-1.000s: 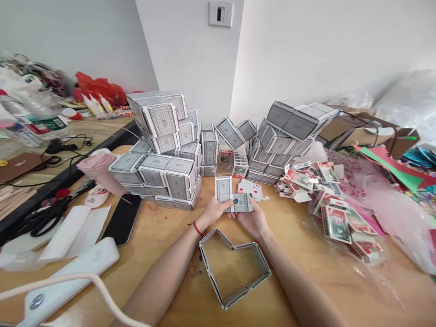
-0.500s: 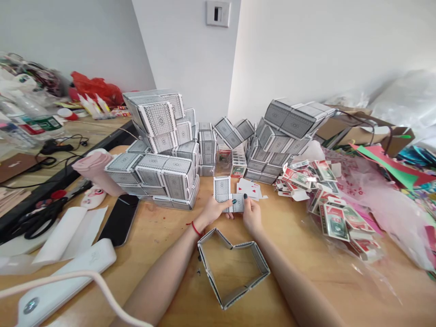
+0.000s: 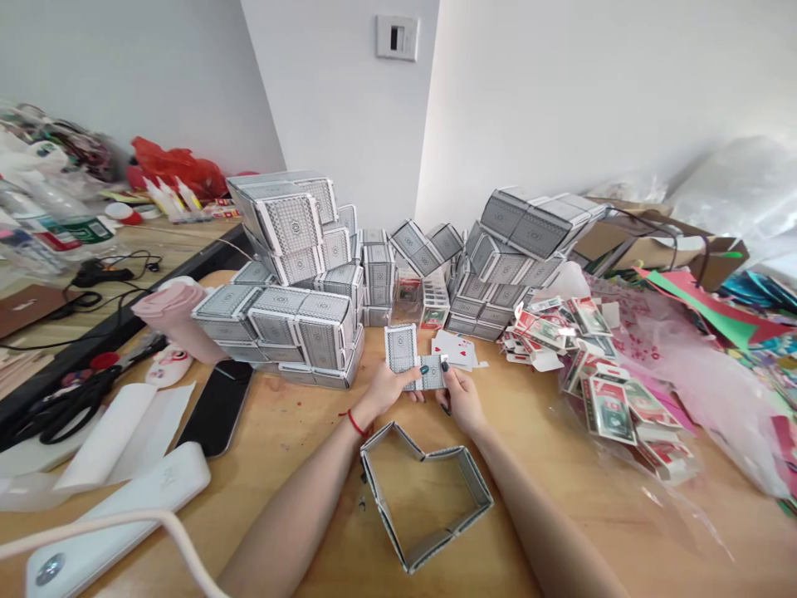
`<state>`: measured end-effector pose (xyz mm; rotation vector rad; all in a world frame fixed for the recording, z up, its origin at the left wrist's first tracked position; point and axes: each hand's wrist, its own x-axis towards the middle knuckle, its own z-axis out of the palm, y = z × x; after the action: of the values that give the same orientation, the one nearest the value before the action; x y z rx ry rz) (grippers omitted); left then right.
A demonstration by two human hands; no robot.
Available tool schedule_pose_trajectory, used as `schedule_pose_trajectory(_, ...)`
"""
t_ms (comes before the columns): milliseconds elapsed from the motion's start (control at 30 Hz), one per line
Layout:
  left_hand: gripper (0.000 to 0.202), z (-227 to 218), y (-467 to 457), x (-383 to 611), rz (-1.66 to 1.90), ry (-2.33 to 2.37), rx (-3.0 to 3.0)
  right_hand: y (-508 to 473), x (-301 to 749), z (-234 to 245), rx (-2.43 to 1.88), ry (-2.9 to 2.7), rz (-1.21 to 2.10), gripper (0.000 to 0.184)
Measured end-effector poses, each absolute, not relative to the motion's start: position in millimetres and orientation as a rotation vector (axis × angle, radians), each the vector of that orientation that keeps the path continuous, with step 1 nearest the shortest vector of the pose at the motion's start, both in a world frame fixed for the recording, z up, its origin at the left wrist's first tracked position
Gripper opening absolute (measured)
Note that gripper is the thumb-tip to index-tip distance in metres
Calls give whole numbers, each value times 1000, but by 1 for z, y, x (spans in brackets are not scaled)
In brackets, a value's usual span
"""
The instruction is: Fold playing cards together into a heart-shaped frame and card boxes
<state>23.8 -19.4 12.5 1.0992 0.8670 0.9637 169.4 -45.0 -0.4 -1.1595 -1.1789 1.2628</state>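
Observation:
Two or more patterned grey-and-white playing cards (image 3: pixel 402 345) are joined or overlapped at an angle in front of me, one upright and one sideways. My left hand (image 3: pixel 387 389) is closed on them, thumb pressed across the front. At the right end of the sideways card, my right hand (image 3: pixel 462 394) pinches the edge. Just behind lie several loose playing cards (image 3: pixel 453 349), faces up with red hearts. Between my forearms, a heart-shaped frame of folded playing cards (image 3: pixel 398 515) stands on the table.
Stacked card-built blocks (image 3: pixel 299 316) rise at the left, with more blocks (image 3: pixel 516 241) at the right. Emptied card boxes (image 3: pixel 610 407) lie heaped on the right. A phone (image 3: pixel 217 407), a white device (image 3: pixel 124 519) with a cable, and black scissors (image 3: pixel 75 415) occupy the left side.
My right fingers have shifted at the card's end, with a fingertip now showing below it. The joined cards have moved slightly left. The heart-shaped frame stays in place.

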Motion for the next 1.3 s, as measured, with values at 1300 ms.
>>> schedule_pose_trajectory(1300,32,-4,-2,1,1430,1062,1121,-13,233,-21,-1576,-1681,86,36)
